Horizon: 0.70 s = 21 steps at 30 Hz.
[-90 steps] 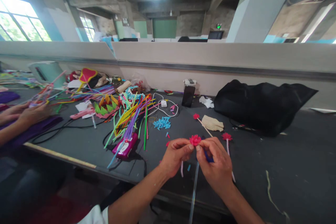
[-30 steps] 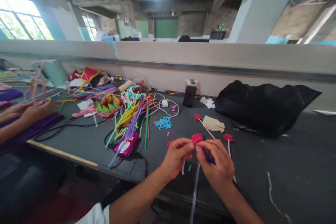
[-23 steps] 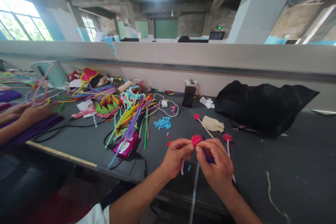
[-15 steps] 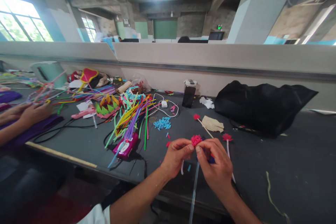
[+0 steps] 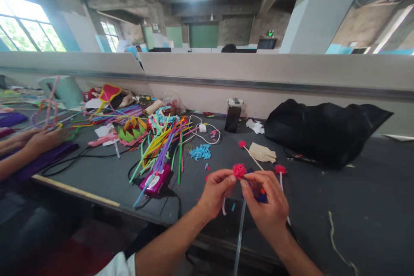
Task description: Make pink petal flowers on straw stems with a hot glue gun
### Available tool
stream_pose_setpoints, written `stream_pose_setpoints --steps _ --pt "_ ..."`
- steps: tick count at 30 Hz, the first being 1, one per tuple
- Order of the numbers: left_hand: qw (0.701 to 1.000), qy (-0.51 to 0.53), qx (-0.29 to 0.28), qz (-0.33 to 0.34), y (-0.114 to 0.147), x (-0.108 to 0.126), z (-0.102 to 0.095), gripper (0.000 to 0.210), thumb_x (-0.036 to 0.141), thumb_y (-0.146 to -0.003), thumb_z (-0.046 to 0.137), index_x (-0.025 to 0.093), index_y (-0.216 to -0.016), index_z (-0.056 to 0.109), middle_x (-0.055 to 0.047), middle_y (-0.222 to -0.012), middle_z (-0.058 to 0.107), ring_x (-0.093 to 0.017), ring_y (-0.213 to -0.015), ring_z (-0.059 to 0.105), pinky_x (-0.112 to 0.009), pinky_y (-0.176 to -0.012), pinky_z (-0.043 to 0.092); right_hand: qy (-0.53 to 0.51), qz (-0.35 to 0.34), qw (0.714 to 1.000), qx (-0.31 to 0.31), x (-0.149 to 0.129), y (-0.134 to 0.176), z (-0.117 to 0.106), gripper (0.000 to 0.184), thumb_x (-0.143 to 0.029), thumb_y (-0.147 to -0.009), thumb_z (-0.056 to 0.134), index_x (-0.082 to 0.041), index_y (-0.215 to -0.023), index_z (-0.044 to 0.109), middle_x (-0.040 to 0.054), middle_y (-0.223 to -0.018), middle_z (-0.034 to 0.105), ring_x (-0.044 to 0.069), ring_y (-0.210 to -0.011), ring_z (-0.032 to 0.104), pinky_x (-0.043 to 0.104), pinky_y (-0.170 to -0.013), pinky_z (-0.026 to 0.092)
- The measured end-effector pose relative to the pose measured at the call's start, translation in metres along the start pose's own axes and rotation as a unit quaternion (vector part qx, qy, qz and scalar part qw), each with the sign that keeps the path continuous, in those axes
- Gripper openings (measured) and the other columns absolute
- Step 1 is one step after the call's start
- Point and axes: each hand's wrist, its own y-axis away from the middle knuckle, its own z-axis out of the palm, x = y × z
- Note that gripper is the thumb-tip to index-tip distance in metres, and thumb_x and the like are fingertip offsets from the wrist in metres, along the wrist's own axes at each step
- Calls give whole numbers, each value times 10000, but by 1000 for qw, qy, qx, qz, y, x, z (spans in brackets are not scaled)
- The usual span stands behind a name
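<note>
A small red flower [image 5: 239, 170], apparently of fuzzy craft stem, is held up over the table's front part. My left hand [image 5: 217, 192] pinches it between thumb and fingertips from the left. From the right, the thumb and forefinger of my right hand [image 5: 265, 198] close at its lower edge; the exact contact is hard to make out. Behind my right hand, a dark blue object with red bits [image 5: 261, 196] is partly hidden. One red flower on a pale stem [image 5: 280, 170] lies right of my hands, another [image 5: 242, 143] beyond them.
Coloured craft stems [image 5: 161, 146] spread over a magenta device [image 5: 155, 181]. Cut blue pieces [image 5: 200, 152] lie beyond my left hand. A phone [image 5: 233, 118] leans at the back, near a black bag [image 5: 323, 133]. At far left another person's hands [image 5: 45, 141] work.
The red flower has shifted slightly left and up and shows more of its petals. My right fingertips sit lower against its edge. The other person's pink stem now stands more upright.
</note>
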Motion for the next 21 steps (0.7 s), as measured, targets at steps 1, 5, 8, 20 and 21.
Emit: stream_pose_setpoints --steps 1,5,8,20,21 --pt "1000 -1 4 -1 0 0 0 307 396 -662 823 129 -788 737 79 -467 398 -28 -438 248 -225 -468 150 6 -6 1000 -2 0 0 0 84 -176 -858 627 -213 -933 613 15 -842 591 127 -672 545 262 -605 484" --pt "1000 0 8 -2 1 0 2 307 390 -653 831 129 -785 736 81 -461 398 -28 -438 250 -227 -471 154 17 -26 1000 0 0 -1 2 79 -177 -859 629 -216 -926 612 21 -835 605 142 -721 580 268 -614 495" --pt "1000 0 6 -5 1 0 3 310 396 -648 833 130 -774 735 81 -458 397 -29 -441 248 -226 -475 163 15 -29 999 -3 1 -1 4 76 -165 -869 614 -220 -920 620 22 -836 622 144 -742 602 265 -619 499" --pt "999 -33 8 5 0 -2 -1 278 371 -630 843 146 -767 754 63 -488 438 -45 -482 287 -222 -486 189 2 18 999 -34 1 -2 5 98 -210 -922 513 -211 -838 563 -1 -760 552 121 -636 523 248 -577 451" --pt "999 -35 9 7 0 -2 -1 279 372 -628 844 146 -764 753 59 -496 451 -46 -485 292 -220 -486 194 0 19 999 -35 1 -2 4 98 -211 -922 514 -211 -837 564 -2 -757 551 120 -631 521 247 -574 449"
